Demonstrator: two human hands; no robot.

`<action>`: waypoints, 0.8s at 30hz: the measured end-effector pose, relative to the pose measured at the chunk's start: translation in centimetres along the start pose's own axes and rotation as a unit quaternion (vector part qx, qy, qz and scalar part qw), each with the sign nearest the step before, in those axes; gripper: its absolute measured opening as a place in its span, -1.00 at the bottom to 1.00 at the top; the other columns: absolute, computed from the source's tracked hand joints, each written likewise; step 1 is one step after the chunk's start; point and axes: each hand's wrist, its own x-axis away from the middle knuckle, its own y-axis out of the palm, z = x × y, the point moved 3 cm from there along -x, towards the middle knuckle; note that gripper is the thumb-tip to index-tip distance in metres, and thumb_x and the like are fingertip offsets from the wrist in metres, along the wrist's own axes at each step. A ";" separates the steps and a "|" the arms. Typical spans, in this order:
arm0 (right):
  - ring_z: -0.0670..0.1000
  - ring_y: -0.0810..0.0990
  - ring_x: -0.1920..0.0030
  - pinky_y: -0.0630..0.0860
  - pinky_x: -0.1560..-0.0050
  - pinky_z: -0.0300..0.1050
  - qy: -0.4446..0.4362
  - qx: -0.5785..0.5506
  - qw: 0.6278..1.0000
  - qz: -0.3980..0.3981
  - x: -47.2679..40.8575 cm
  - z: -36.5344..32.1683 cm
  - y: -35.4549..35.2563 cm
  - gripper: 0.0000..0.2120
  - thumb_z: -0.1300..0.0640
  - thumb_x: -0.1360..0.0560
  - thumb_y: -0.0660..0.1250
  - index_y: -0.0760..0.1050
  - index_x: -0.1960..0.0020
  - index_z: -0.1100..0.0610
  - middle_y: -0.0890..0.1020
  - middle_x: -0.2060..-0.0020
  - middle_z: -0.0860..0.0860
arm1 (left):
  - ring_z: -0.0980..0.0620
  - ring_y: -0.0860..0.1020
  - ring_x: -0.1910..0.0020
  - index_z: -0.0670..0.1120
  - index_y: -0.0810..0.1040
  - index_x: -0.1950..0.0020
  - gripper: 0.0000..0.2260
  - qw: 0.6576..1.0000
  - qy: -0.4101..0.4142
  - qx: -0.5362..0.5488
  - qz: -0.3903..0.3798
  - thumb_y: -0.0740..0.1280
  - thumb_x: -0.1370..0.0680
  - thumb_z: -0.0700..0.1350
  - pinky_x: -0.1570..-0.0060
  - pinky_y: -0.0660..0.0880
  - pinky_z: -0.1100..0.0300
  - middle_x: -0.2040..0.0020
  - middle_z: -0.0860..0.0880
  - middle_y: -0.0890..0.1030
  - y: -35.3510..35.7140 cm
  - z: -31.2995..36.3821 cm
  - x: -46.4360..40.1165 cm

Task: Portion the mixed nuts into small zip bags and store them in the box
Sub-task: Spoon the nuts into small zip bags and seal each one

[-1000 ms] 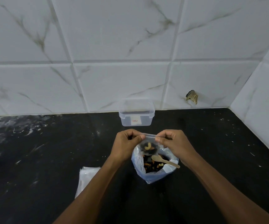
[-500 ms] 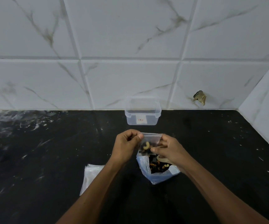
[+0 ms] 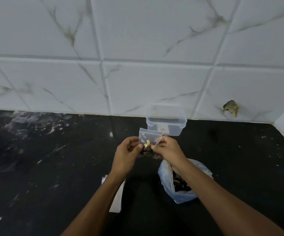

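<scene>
Clear zip bag (image 3: 149,139) of nuts – left hand (image 3: 127,155) pinches | right hand (image 3: 167,149) pinches | box (image 3: 166,121) behind

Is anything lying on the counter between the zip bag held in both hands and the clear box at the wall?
Nothing: in the head view only bare black counter shows between the zip bag and the box.

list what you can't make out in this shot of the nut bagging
Head view only:
- Zip bag: whether its seal is closed; too small, fingers cover its sides.
- Nut bag: most of its contents, behind the right forearm; no spoon visible.
- Spare bags: their number, under the left forearm.
- Box: its inside; the translucent wall blurs it, and its label is too small to read.
- Left hand and right hand: exact grip, blurred.
</scene>
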 end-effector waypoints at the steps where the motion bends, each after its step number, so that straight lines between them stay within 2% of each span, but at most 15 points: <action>1: 0.06 0.66 0.00 0.64 0.00 0.04 0.006 0.005 1.000 0.006 -0.7 0.1 0.6 -0.81 0.25 -0.47 0.42 0.53 -0.07 0.16 0.67 0.05 0.08 | 0.13 0.67 0.01 -0.04 0.52 -0.23 -0.77 1.000 -0.003 -0.004 0.006 0.32 -0.60 -0.23 0.09 0.60 0.29 -0.04 0.02 0.68 -0.4 -0.2 -0.4; 7: 0.04 0.65 0.03 0.66 0.02 0.04 0.043 0.020 0.999 0.020 -4.3 1.6 3.9 -0.85 0.23 -0.48 0.40 0.53 -0.04 0.11 0.64 0.04 0.07 | 0.17 0.66 -0.01 0.00 0.53 -0.25 -0.76 0.997 -0.037 -0.070 0.027 0.30 -0.61 -0.23 -0.04 0.62 0.22 -0.04 0.08 0.67 -2.6 -2.8 -2.5; 10: 0.02 0.65 0.03 0.65 0.01 0.02 0.077 0.051 0.996 0.021 -5.7 2.8 5.3 -0.83 0.21 -0.48 0.40 0.53 -0.06 0.09 0.64 0.05 0.05 | 0.25 0.62 0.05 0.03 0.53 -0.21 -0.74 0.991 -0.058 -0.113 0.032 0.25 -0.61 -0.28 0.12 0.56 0.41 0.02 0.14 0.64 -3.1 -3.7 -3.3; 13: 0.03 0.66 0.05 0.66 0.02 0.00 0.105 0.075 0.991 0.021 -7.0 3.8 6.5 -0.87 0.18 -0.49 0.40 0.54 -0.04 0.08 0.64 0.06 0.06 | 0.19 0.64 0.07 0.02 0.55 -0.17 -0.72 0.986 -0.086 -0.138 0.020 0.21 -0.60 -0.30 0.19 0.54 0.41 0.05 0.09 0.67 -3.4 -4.6 -3.8; 15: 0.04 0.67 0.07 0.65 0.02 0.01 0.114 0.100 0.988 0.024 -7.7 4.3 7.1 -0.92 0.17 -0.49 0.40 0.55 0.02 0.08 0.65 0.08 0.07 | 0.12 0.65 0.07 0.06 0.57 -0.05 -0.72 0.983 -0.097 -0.154 0.020 0.20 -0.60 -0.30 0.16 0.55 0.35 0.08 0.07 0.67 -3.5 -5.1 -4.2; 18: 0.04 0.67 0.10 0.65 0.02 0.01 0.131 0.129 0.983 0.025 -8.2 4.8 7.9 -0.93 0.16 -0.50 0.40 0.56 0.03 0.11 0.66 0.11 0.08 | 0.09 0.63 0.10 0.18 0.46 0.16 -0.64 0.979 -0.110 -0.170 0.025 0.21 -0.61 -0.30 0.23 0.49 0.39 0.17 0.10 0.62 -3.7 -5.5 -4.7; 22: 0.03 0.67 0.13 0.65 0.05 -0.07 0.148 0.146 0.978 0.023 -8.7 5.4 8.3 -0.92 0.16 -0.52 0.38 0.57 0.01 0.15 0.66 0.11 0.09 | -0.06 0.66 0.06 0.09 0.50 0.16 -0.71 0.971 -0.137 -0.198 0.006 0.20 -0.59 -0.30 0.08 0.61 0.09 0.07 -0.09 0.68 -3.8 -6.2 -5.0; 24: 0.04 0.67 0.12 0.64 0.06 -0.08 0.152 0.155 0.976 0.023 -8.7 5.6 8.5 -0.91 0.16 -0.52 0.37 0.59 0.00 0.16 0.66 0.10 0.09 | -0.02 0.63 0.19 0.00 0.55 0.13 -0.76 0.968 -0.142 -0.207 -0.001 0.20 -0.60 -0.28 0.19 0.58 0.12 0.08 -0.11 0.68 -3.9 -6.5 -5.1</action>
